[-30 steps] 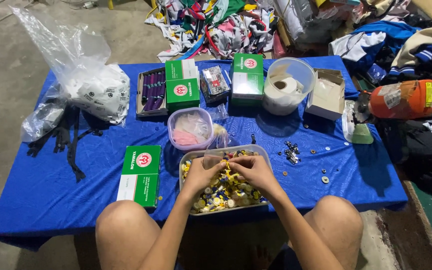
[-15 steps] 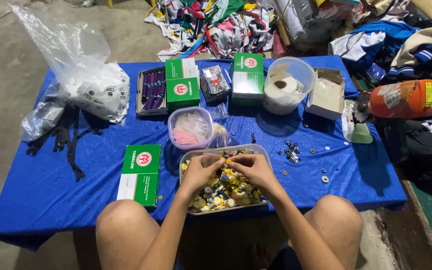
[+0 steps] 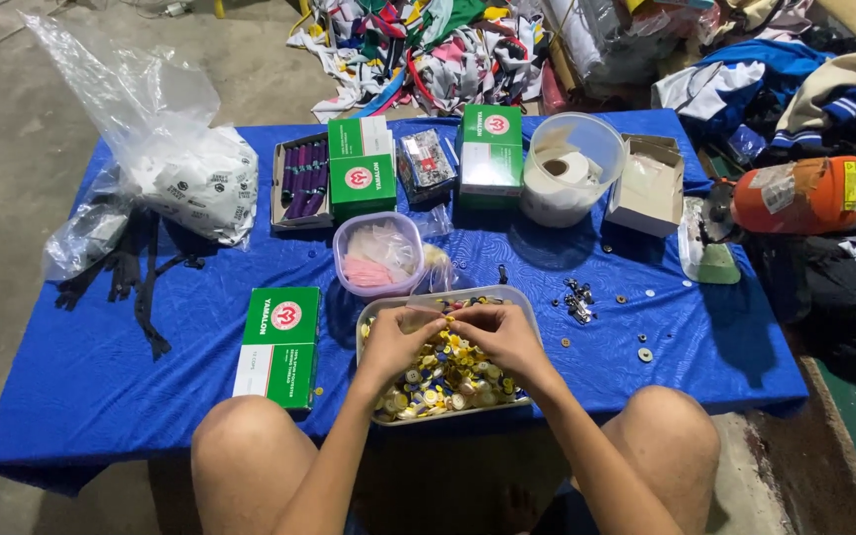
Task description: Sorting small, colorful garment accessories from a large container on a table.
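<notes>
Meeting over tray (image 3: 532, 332) of small yellow pieces (image 3: 445, 381), left hand (image 3: 400, 342), right hand (image 3: 500, 334), grips unclear

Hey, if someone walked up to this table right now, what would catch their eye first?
Probably the two hands, left hand and right hand, meeting fingertip to fingertip over a clear tray heaped with small yellow and dark bits at the near edge of the blue tablecloth. Next, the green boxes scattered across it, and the big crumpled plastic bag at the far left corner.
</notes>
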